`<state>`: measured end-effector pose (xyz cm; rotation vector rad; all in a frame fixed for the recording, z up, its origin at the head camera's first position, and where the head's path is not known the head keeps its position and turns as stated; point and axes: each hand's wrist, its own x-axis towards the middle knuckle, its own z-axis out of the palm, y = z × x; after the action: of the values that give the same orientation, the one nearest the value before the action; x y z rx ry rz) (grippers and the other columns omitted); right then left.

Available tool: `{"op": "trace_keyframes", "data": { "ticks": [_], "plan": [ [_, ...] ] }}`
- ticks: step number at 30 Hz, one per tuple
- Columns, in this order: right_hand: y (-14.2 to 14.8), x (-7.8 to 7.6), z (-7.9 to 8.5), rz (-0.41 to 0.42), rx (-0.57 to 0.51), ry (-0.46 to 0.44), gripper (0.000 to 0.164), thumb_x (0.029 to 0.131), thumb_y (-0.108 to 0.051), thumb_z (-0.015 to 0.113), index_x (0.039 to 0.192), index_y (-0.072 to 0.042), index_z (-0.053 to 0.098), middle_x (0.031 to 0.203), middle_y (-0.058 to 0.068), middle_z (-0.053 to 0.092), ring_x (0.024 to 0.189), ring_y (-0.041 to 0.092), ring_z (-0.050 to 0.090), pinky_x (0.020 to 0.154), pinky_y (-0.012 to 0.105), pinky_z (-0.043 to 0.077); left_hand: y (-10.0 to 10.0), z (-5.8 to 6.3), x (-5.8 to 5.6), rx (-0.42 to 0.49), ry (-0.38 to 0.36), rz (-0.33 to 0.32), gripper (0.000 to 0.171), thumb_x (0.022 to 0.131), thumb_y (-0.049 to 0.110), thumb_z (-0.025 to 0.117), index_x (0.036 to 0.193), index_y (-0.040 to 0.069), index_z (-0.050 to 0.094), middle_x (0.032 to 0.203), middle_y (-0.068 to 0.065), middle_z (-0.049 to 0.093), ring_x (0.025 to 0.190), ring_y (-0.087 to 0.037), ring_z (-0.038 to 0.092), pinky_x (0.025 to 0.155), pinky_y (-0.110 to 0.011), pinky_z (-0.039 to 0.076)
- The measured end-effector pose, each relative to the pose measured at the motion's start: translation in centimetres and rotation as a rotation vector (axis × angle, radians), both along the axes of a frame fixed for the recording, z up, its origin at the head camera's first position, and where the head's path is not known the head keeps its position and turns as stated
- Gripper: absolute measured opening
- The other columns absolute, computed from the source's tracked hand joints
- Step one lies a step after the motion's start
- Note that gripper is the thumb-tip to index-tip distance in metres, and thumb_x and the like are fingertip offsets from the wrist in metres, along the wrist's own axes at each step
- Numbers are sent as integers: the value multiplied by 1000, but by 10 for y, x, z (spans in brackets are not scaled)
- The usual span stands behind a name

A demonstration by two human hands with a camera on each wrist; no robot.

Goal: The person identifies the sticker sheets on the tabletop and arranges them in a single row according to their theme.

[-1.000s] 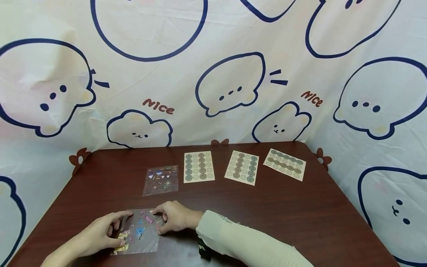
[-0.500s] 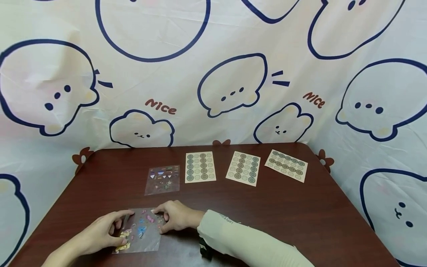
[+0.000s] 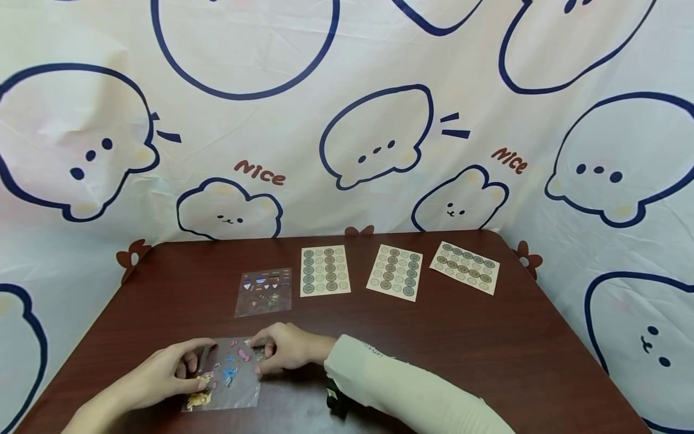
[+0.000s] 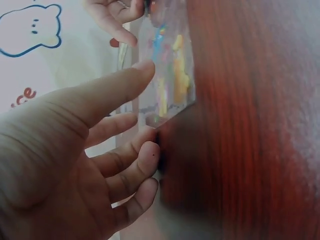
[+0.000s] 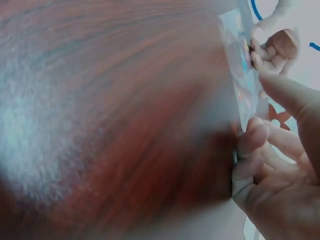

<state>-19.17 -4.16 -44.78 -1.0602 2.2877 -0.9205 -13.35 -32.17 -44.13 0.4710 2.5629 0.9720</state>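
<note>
A clear plastic sheet [image 3: 238, 390] with pink, blue and yellow stickers lies on the table in the head view. My left hand [image 3: 157, 375] is at its left side, index fingertip by the upper corner and thumb over the yellow stickers [image 3: 199, 399]. At the opposite edge is my right hand [image 3: 290, 346], its index finger and thumb resting on the sheet, spread apart. The left wrist view has the left hand [image 4: 95, 145] with thumb and fingers well apart beside the sheet [image 4: 172, 65]. In the right wrist view, the right hand's fingers [image 5: 252, 137] meet the sheet's edge.
Behind the hands lies another clear sticker sheet [image 3: 263, 306] with small dark and blue pieces. To its right are three cream sheets of round stickers [image 3: 325, 271], spread along the back of the brown table [image 3: 444, 343]. A patterned cloth [image 3: 303, 211] surrounds the table.
My left thumb has shifted slightly upward, showing more of the yellow stickers. The right hand has moved a little at the sheet's edge. The sheet stays in nearly the same place.
</note>
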Motion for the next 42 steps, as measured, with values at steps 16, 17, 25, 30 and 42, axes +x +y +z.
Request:
{"op": "trace_keyframes", "data": {
  "ticks": [16, 17, 25, 30, 42],
  "plan": [
    [29, -19, 15, -120, -173, -138, 41, 94, -16, 72, 131, -1, 63, 73, -3, 60, 57, 3, 49, 62, 15, 44, 16, 11, -6, -10, 128, 124, 53, 93, 24, 73, 136, -1, 55, 83, -1, 56, 61, -3, 47, 56, -25, 40],
    [30, -20, 16, -133, -173, -131, 40, 95, -16, 72, 131, -1, 64, 74, -3, 60, 57, 3, 49, 62, 16, 44, 18, 12, -8, -6, 139, 128, 51, 94, 24, 72, 136, 0, 56, 82, -1, 56, 61, -3, 47, 55, -25, 40],
    [39, -25, 18, -175, -173, -96, 38, 95, -18, 71, 129, -2, 65, 77, -2, 62, 65, 4, 54, 68, 17, 46, 31, 14, -18, 4, 194, 155, 43, 97, 23, 68, 133, 2, 58, 80, 2, 58, 58, -3, 44, 52, -25, 39],
    [41, -31, 15, -192, -174, -65, 35, 96, -19, 71, 127, -3, 66, 80, 0, 64, 66, 4, 54, 69, 18, 46, 36, 16, -26, -13, 226, 163, 39, 98, 23, 67, 131, 3, 60, 79, 2, 57, 59, -4, 44, 54, -25, 38],
    [39, -40, 15, -196, -171, -25, 35, 97, -18, 68, 127, 0, 65, 81, -3, 62, 69, 4, 53, 70, 17, 46, 43, 23, -42, -2, 187, 172, 39, 100, 22, 64, 132, 2, 58, 80, -2, 59, 55, -8, 48, 50, -27, 44]
  ]
}}
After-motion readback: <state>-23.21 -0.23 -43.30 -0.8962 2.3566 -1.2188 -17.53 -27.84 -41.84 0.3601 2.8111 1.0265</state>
